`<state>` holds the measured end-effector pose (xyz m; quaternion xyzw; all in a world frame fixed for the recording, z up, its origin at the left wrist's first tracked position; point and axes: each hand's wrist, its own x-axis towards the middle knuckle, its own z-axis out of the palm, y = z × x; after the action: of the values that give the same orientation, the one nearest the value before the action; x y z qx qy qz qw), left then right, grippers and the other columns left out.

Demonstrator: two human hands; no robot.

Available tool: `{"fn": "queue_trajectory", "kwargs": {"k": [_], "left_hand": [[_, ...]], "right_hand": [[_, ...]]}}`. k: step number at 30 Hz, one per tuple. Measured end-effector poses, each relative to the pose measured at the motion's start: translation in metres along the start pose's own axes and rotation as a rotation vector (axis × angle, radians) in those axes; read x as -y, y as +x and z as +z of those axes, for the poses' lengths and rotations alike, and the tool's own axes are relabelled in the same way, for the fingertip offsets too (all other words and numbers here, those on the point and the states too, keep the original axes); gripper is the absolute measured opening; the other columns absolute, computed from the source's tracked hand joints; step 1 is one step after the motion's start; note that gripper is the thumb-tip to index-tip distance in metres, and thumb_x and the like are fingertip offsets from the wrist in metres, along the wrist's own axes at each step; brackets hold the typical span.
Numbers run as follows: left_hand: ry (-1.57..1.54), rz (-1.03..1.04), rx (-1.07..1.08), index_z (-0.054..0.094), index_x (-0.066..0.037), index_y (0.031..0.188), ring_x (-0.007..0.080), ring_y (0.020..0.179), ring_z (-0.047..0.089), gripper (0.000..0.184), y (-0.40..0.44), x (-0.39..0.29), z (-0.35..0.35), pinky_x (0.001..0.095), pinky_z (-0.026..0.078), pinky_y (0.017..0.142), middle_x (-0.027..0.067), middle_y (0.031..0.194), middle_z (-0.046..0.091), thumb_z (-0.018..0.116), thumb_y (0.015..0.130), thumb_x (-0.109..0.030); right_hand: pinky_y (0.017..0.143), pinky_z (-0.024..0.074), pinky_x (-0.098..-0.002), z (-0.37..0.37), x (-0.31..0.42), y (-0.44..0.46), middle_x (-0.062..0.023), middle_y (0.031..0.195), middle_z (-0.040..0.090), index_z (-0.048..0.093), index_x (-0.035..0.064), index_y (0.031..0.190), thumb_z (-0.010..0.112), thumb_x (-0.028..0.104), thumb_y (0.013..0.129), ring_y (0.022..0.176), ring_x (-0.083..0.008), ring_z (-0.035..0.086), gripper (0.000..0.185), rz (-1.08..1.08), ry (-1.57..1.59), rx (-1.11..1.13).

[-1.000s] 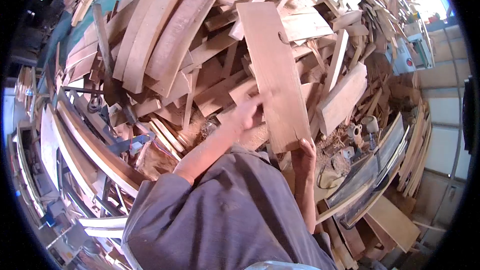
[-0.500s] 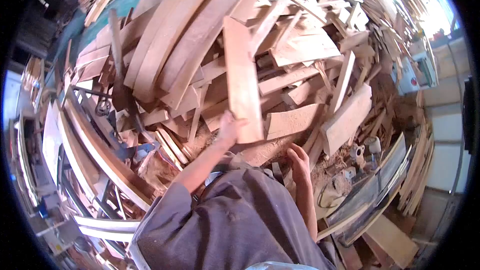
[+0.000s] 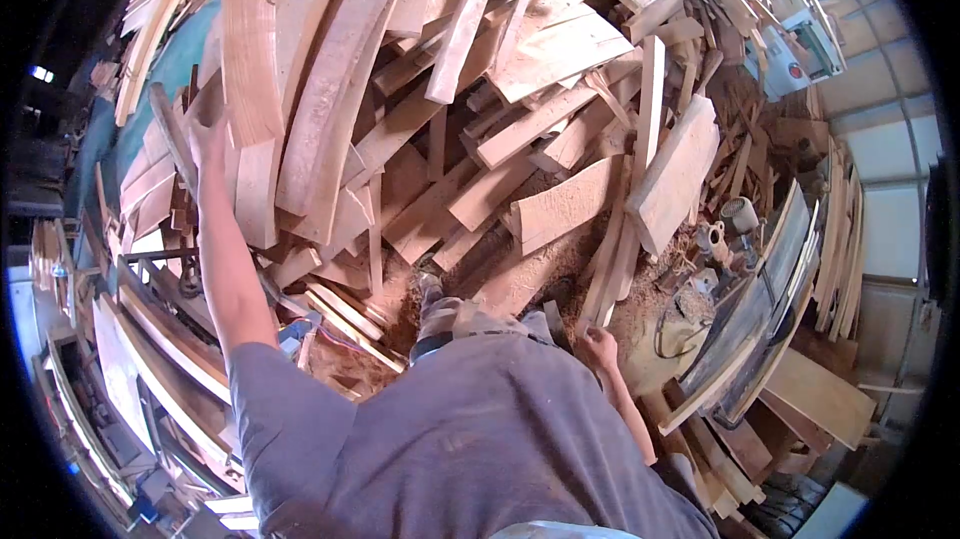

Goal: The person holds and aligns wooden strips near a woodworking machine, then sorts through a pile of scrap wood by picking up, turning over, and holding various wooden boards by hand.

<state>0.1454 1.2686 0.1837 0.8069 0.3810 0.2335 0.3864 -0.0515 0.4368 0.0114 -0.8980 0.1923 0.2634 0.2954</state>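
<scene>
Woodpile (image 3: 565, 204) behind pale, grained board (image 3: 252, 44)

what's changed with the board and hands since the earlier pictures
The long, flat, pale-brown wooden board moved to the upper left, by the long curved wooden boards; the left hand went with it. The right hand let go. The surrounding brown woodpile looks unchanged.

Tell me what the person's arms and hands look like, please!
The left hand and right hand are bare, with no gloves. The shirt is greyish purple, and its left sleeve is short and plain.
</scene>
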Motion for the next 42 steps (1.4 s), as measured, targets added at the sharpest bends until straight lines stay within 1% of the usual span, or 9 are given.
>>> {"fn": "queue_trajectory", "kwargs": {"k": [4,6,8,11,18,21,26,34,42], "left_hand": [[0.282,0.124,-0.165,0.040,0.010,0.143,0.0323,0.130,0.051,0.084,0.030,0.110,0.054,0.0399,0.038,0.111,0.0256,0.141,0.050,0.079,0.081,-0.030],[0.208,0.093,0.005,0.030,0.012,0.148,0.0366,0.141,0.041,0.098,-0.002,0.147,0.103,0.0414,0.035,0.115,0.0305,0.150,0.040,0.081,0.076,-0.030],[0.044,-0.121,0.214,0.039,0.007,0.146,0.0359,0.134,0.048,0.086,-0.085,0.081,0.120,0.0403,0.038,0.112,0.0280,0.140,0.051,0.079,0.074,-0.021],[0.282,0.119,0.217,0.050,0.005,0.139,0.0374,0.125,0.057,0.078,-0.128,0.119,0.159,0.0417,0.043,0.108,0.0275,0.130,0.060,0.075,0.074,-0.030],[0.454,-0.140,0.561,0.051,0.003,0.138,0.0390,0.122,0.059,0.077,-0.189,0.082,0.180,0.0452,0.046,0.103,0.0285,0.128,0.061,0.073,0.076,-0.038],[0.450,-0.136,0.581,0.047,0.001,0.143,0.0374,0.123,0.059,0.088,-0.198,0.152,0.201,0.0431,0.046,0.104,0.0251,0.132,0.060,0.081,0.072,-0.038],[0.425,-0.228,0.545,0.050,-0.003,0.140,0.0388,0.122,0.059,0.084,-0.222,0.104,0.172,0.0443,0.048,0.102,0.0245,0.131,0.061,0.079,0.071,-0.040],[0.477,-0.226,0.571,0.051,-0.001,0.139,0.0396,0.123,0.058,0.078,-0.200,0.082,0.152,0.0449,0.046,0.104,0.0251,0.132,0.060,0.076,0.073,-0.035],[0.512,-0.150,0.617,0.052,0.002,0.136,0.0393,0.118,0.061,0.074,-0.230,0.145,0.170,0.0448,0.047,0.102,0.0272,0.126,0.063,0.075,0.076,-0.033]], "right_hand": [[0.081,0.0552,-0.0395,0.026,-0.068,-0.015,-0.0180,0.094,0.074,0.074,0.0046,0.101,0.070,0.033,0.080,0.093,-0.0310,0.072,0.035,0.021,-0.152,-0.045],[0.083,0.0548,-0.0413,0.035,-0.082,-0.029,-0.0182,0.096,0.073,0.074,0.0057,0.101,0.068,0.031,0.080,0.094,-0.0335,0.071,0.033,0.074,-0.168,-0.024],[0.086,0.0545,-0.0445,0.047,-0.106,-0.035,-0.0188,0.099,0.073,0.074,0.0070,0.102,0.066,0.030,0.080,0.096,-0.0364,0.069,0.032,0.116,-0.196,0.003],[0.087,0.0539,-0.0459,0.050,-0.111,-0.040,-0.0189,0.100,0.073,0.074,0.0087,0.103,0.066,0.029,0.079,0.098,-0.0371,0.069,0.033,0.143,-0.164,0.066],[0.086,0.0548,-0.0422,0.024,-0.094,-0.012,-0.0171,0.100,0.073,0.074,0.0113,0.107,0.070,0.026,0.079,0.096,-0.0341,0.070,0.031,-0.039,-0.176,0.094],[0.086,0.0546,-0.0387,0.002,-0.050,-0.009,-0.0174,0.103,0.074,0.072,0.0080,0.113,0.071,0.028,0.078,0.097,-0.0306,0.071,0.040,0.011,-0.128,0.094],[0.086,0.0551,-0.0345,0.009,-0.052,0.015,-0.0155,0.103,0.074,0.073,0.0058,0.112,0.072,0.022,0.078,0.094,-0.0244,0.072,0.038,0.108,-0.022,0.091],[0.084,0.0555,-0.0378,0.022,-0.046,0.007,-0.0167,0.097,0.075,0.075,0.0062,0.105,0.070,0.027,0.079,0.093,-0.0286,0.072,0.033,0.044,-0.100,0.164],[0.085,0.0554,-0.0396,0.011,-0.027,-0.003,-0.0193,0.098,0.074,0.074,0.0055,0.108,0.071,0.030,0.078,0.094,-0.0316,0.072,0.039,0.072,-0.044,0.137]]}}
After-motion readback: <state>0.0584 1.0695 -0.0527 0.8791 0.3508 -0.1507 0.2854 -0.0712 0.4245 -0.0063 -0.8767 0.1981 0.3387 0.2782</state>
